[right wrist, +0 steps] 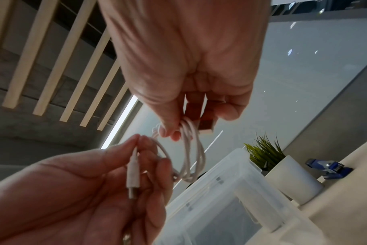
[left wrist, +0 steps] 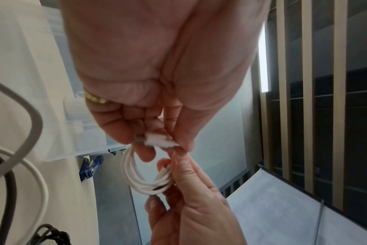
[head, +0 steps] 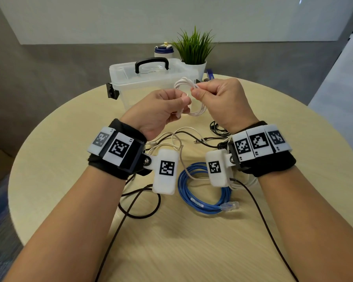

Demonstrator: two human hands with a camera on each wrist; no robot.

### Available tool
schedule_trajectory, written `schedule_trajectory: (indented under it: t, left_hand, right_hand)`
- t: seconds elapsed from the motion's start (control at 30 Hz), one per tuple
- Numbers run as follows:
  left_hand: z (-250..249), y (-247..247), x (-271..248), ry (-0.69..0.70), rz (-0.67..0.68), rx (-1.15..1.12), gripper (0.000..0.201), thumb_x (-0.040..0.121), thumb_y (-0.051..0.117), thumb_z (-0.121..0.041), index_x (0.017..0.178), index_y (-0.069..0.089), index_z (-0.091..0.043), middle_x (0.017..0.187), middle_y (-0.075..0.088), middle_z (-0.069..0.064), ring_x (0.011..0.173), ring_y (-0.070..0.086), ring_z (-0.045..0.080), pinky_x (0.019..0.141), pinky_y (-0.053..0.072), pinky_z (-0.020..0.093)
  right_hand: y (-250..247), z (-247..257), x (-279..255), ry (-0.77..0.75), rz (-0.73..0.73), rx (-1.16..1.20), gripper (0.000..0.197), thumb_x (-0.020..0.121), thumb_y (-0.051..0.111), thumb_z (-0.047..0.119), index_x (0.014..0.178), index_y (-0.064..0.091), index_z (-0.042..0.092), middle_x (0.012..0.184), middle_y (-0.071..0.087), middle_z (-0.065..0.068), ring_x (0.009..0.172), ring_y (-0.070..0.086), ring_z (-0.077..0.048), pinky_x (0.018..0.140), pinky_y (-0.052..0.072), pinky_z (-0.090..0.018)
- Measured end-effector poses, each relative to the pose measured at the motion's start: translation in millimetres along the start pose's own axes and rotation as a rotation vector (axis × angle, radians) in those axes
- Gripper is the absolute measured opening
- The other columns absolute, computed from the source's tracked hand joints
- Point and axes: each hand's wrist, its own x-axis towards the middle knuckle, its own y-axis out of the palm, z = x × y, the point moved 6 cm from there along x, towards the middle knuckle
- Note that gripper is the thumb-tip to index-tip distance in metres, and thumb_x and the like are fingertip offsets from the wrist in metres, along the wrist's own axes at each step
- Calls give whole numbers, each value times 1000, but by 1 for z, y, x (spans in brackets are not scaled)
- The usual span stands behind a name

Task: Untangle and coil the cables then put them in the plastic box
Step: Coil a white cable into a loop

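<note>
At frame centre, keep your right hand [head: 218, 98] pinching the white coil [head: 189, 94] while your left hand [head: 161, 106], gripping the plug end [right wrist: 133, 172], wraps snugly.

Probably office: whiteboard [head: 130, 15], stapler [right wrist: 329, 167].

Hands: left hand [head: 161, 110] and right hand [head: 218, 98] raised just in front of the plastic box [head: 151, 82], both pinching the white cable [head: 189, 86].
White cable: small coil, held up between the hands.
Plastic box: lid on, black handle up.
Blue cable [head: 202, 192]: coiled on the table [head: 59, 159], nearer than the box.
Black cables [head: 143, 202]: loose beside the blue coil.
Plant [head: 194, 51]: just behind the box.
</note>
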Motion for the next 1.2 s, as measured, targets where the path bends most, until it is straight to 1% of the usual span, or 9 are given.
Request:
schedule_trajectory:
  t: [0.13, 0.3, 0.43, 0.63, 0.83, 0.93, 1.0, 1.13, 1.2]
  left_hand:
    - [-2, 3, -2, 40, 88, 70, 18, 94, 51, -10, 78, 58, -15, 79, 61, -3, 71, 54, 5, 63, 43, 14]
    - [-8, 2, -6, 82, 169, 79, 8, 86, 55, -20, 79, 57, -16, 76, 63, -8, 74, 55, 6, 63, 41, 17]
    - [-7, -9, -5, 97, 107, 264, 11, 86, 56, -26, 76, 59, -20, 70, 57, -7, 65, 48, 2, 62, 35, 19]
    - [-9, -13, -2, 118, 42, 416, 20, 95, 52, -9, 77, 60, -15, 65, 48, 2, 52, 39, 6, 52, 34, 17]
    - [-13, -19, 3, 219, -235, 633, 12, 94, 53, -13, 84, 58, -12, 68, 61, 4, 50, 56, -2, 54, 47, 12]
    - [-16, -23, 3, 264, -324, 637, 13, 95, 50, -11, 85, 58, -12, 73, 65, 8, 60, 63, 7, 61, 54, 19]
    - [-17, -20, 3, 268, -332, 678, 13, 96, 48, -11, 86, 58, -11, 76, 68, 8, 65, 66, 15, 64, 56, 24]
    - [-15, -9, 1, 259, -296, 766, 12, 95, 49, -12, 84, 56, -12, 73, 67, -3, 62, 67, 7, 60, 55, 20]
    - [-13, -10, 2, 227, -277, 665, 16, 94, 50, -9, 79, 53, -14, 70, 65, -4, 60, 67, 7, 57, 54, 18]
  right_hand:
    - [-5, -8, 3, 46, -52, 0, 24, 87, 68, 19, 104, 73, 4, 90, 70, 3, 77, 61, 2, 76, 50, -12]
    - [-28, -23, 7, 142, -158, 61, 20, 89, 66, 22, 93, 75, 4, 69, 64, 10, 56, 53, 8, 65, 42, -12]
    - [-37, -28, 9, 181, -179, 93, 21, 89, 66, 25, 99, 75, 8, 70, 65, 9, 56, 52, 7, 63, 41, -14]
    - [-39, -26, 9, 230, -178, 248, 12, 90, 64, 18, 86, 73, 12, 67, 62, -1, 54, 48, -5, 53, 40, -18]
    - [-30, -25, 6, 352, -84, 543, 15, 92, 60, 17, 83, 71, 14, 67, 62, -1, 63, 48, -14, 53, 37, -23]
    - [-22, -18, 6, 363, -24, 685, 15, 94, 58, 16, 85, 69, 10, 65, 61, 0, 60, 50, -12, 52, 35, -22]
    - [-17, -14, 4, 363, 17, 748, 17, 95, 55, 16, 86, 68, 9, 65, 61, 0, 58, 50, -11, 51, 36, -22]
    - [-9, -6, 1, 354, 103, 834, 20, 97, 50, 16, 88, 66, 7, 67, 58, -1, 57, 49, -10, 49, 38, -20]
    - [-5, -2, 0, 348, 137, 847, 20, 97, 49, 15, 88, 65, 7, 67, 58, -1, 56, 48, -11, 49, 36, -21]
